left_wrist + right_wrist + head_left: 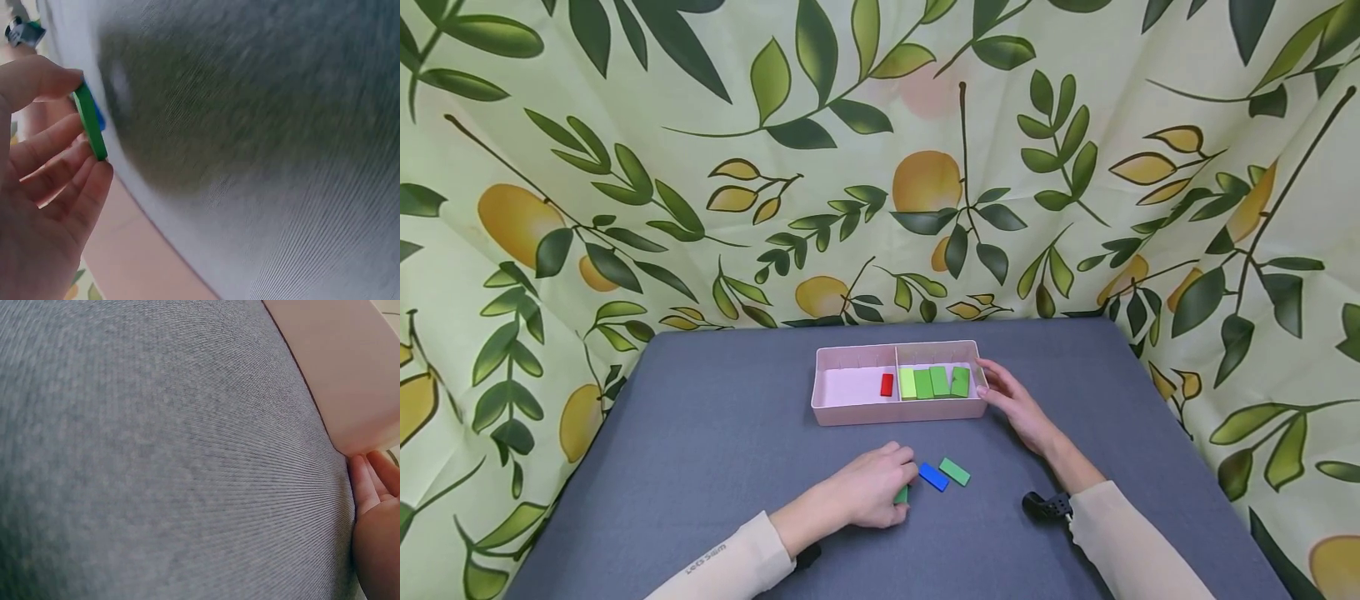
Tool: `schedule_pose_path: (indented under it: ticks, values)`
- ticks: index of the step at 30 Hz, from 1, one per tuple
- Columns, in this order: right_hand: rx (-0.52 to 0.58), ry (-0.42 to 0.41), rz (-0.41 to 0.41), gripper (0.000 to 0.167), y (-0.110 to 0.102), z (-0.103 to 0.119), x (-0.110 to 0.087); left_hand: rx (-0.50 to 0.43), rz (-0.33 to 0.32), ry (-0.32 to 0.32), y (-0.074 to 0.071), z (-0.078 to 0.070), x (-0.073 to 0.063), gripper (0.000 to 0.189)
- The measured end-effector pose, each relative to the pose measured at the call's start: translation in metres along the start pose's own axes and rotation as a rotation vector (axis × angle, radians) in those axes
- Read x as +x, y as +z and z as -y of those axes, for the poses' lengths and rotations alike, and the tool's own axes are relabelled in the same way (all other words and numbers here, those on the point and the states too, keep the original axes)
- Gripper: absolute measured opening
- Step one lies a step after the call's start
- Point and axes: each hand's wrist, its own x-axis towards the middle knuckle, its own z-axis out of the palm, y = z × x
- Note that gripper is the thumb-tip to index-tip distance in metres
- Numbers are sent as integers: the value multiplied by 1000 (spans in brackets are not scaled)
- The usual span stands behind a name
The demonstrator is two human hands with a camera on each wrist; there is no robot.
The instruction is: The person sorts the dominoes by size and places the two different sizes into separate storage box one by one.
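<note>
Pinching a green block (90, 119) between thumb and fingertips, the left hand (876, 483) has it low at the worktop (737, 392), in front of the pink box (865, 415); whether the block touches the cloth surface, I can't tell! Just beyond those fingers, on the person's right, lies a blue block (933, 477), tilted at an angle, with a second green block (955, 472) slanting close alongside. Up to the box now, split in two by a divider (897, 372): a lone red block (887, 384) sits in the left compartment, near that divider, while the right compartment shows a yellow-green block (907, 384) and three darker green blocks (940, 382) in a row. And over at the box's right end, the right hand (1011, 404) rests, thumb and fingers apart, fingertips touching the wall! Pale sleeves (1135, 542) on both arms, and behind it all a leaf-and-fruit patterned cloth (925, 183).
</note>
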Motion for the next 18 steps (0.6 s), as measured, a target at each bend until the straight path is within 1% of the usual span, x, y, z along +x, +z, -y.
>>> schedule_pose_path:
  ticks: [3,9,18]
  values:
    - [-4,0,0,60,0,0,0,-12,-26,-13,-8,4,0,21]
    - [-6,0,2,61,0,-1,0,-59,-84,-71,-27,10,-3,26]
    - [-8,-7,1,61,0,-1,-1,-46,-173,-96,-45,19,-3,26]
